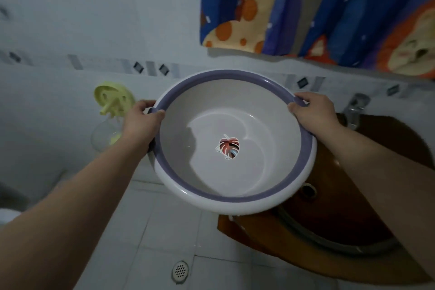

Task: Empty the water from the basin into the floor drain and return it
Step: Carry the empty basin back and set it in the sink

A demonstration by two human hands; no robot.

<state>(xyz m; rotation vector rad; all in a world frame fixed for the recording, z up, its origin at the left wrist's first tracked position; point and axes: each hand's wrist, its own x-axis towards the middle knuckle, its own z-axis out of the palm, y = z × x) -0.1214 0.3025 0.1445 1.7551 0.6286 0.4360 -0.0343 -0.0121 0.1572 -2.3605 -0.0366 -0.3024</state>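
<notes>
Room: tiled bathroom; pale wall tiles with a band of dark diamond accents, pale floor tiles.
Basin (pixel 235 141): round, white inside, purple band on the rim, white outer edge. Held in the air above the floor, at the left edge of the sink, tilted slightly with its opening toward the camera.
Basin contents: shallow water over the bottom; a leaf sticker (pixel 228 147) sits at the centre.
Left hand (pixel 143 122): clamped on the left rim, thumb over the purple band, fingers curled around the outside.
Right hand (pixel 310 113): clamped on the upper right rim, thumb inside the bowl, fingers wrapped over the edge.
Arms: 2 bare forearms reach in from the lower corners of the view.
Drain (pixel 180 270): round perforated cover in the floor, below the basin and toward the camera, well apart from it.
Sink (pixel 353 207): brown, right of the basin and partly hidden by it; an overflow hole shows just below the basin's rim.
Tap (pixel 354 107): chrome, at the back of the sink, near the right hand.
Holder (pixel 113 99): pale yellow, fixed on the wall just beside the left hand.
Curtain (pixel 317 12): blue with orange and yellow shapes, hanging at upper right.
</notes>
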